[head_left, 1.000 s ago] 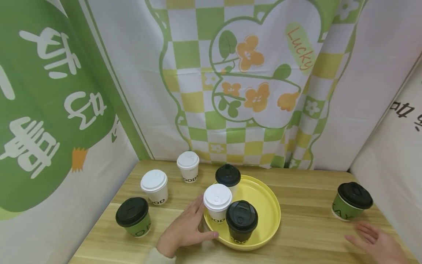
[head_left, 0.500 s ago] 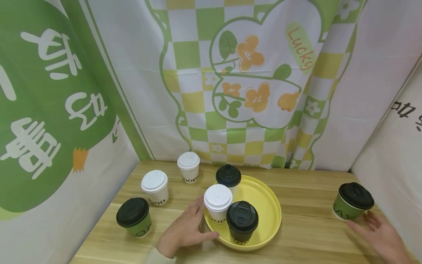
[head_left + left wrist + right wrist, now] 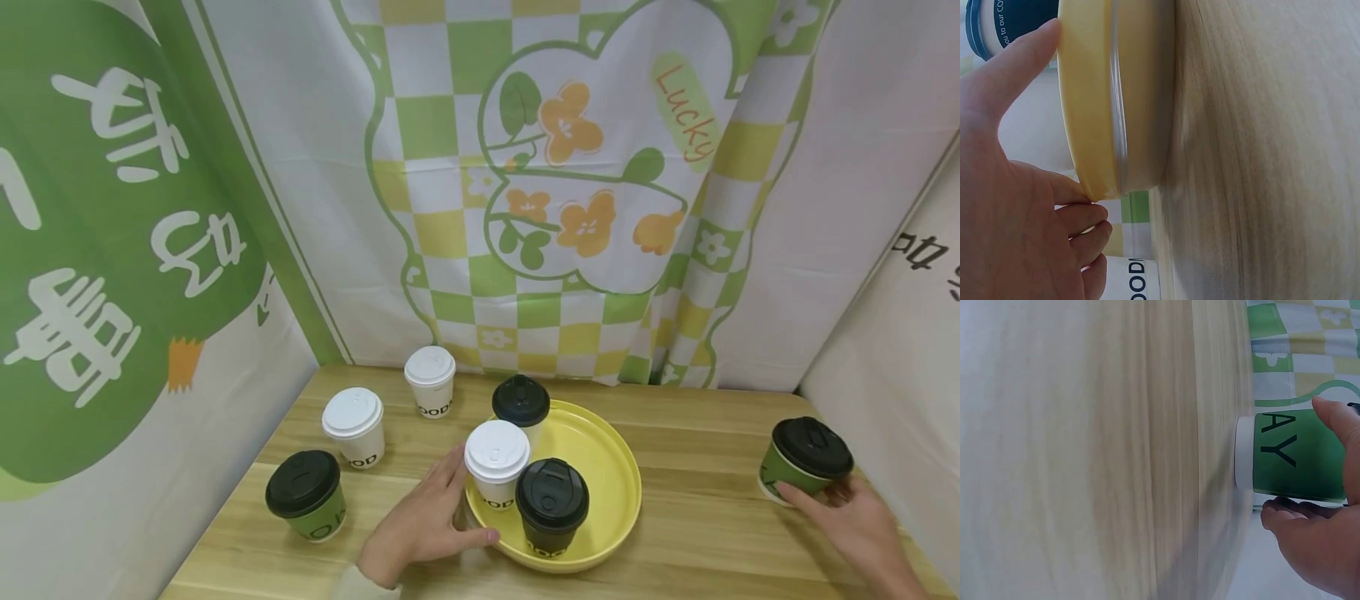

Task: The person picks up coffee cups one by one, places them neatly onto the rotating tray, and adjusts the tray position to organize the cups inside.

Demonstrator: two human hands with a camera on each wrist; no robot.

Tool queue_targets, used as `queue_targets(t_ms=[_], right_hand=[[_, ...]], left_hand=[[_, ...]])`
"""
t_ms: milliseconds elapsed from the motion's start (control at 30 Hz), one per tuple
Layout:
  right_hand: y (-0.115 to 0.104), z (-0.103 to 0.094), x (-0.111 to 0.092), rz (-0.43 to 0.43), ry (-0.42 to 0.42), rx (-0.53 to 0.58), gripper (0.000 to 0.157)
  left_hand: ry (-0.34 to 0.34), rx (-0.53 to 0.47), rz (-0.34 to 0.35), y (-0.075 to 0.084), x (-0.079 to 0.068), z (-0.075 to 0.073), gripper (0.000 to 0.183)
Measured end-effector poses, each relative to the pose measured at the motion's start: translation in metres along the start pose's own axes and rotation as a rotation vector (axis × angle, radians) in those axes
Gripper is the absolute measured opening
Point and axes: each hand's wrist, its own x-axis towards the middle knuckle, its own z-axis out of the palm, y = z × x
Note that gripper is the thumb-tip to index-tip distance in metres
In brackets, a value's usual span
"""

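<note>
In the head view my right hand (image 3: pixel 858 521) holds a green paper coffee cup (image 3: pixel 797 475) with a black lid, on the right of the table. Its thumb lies across the cup's front, the fingers at its right side; the right wrist view shows the green cup (image 3: pixel 1300 453) between them. My left hand (image 3: pixel 423 521) rests against the left rim of a round yellow plate (image 3: pixel 611 475), thumb and index finger spread along the edge. On that plate stand a white-lidded cup (image 3: pixel 497 467), a black cup (image 3: pixel 552 504) and a black-lidded white cup (image 3: pixel 521 400).
Left of the plate stand two white cups (image 3: pixel 356 425) (image 3: pixel 431 379) and a green cup with a black lid (image 3: pixel 306 493). The wooden table (image 3: pixel 697 467) meets a printed curtain (image 3: pixel 555 208) behind, with hanging cloths at left and right.
My right hand has moved up to the green cup at right, and its thumb and fingers have closed on it. My left hand stays at the plate's rim.
</note>
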Motion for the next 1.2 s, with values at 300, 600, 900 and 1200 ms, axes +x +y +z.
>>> queue_targets(t_ms=[300,600,900,1200], right_hand=[[-0.003,0.009,0.003,-0.086,0.196,-0.158,0.097],[-0.007,0.009,0.004,-0.043,0.234,-0.247,0.097],[-0.005,0.010,0.001,-0.014,0.243,-0.199,0.100],[-0.008,0.005,0.001,0.000,0.199,-0.188,0.104]], left_hand=[[-0.004,0.001,0.002,-0.001,0.000,0.001,0.126],[-0.011,-0.015,-0.018,0.001,0.000,0.000,0.126],[-0.017,-0.010,-0.012,0.002,0.000,0.001,0.126],[-0.013,-0.010,-0.006,0.000,0.001,0.000,0.125]])
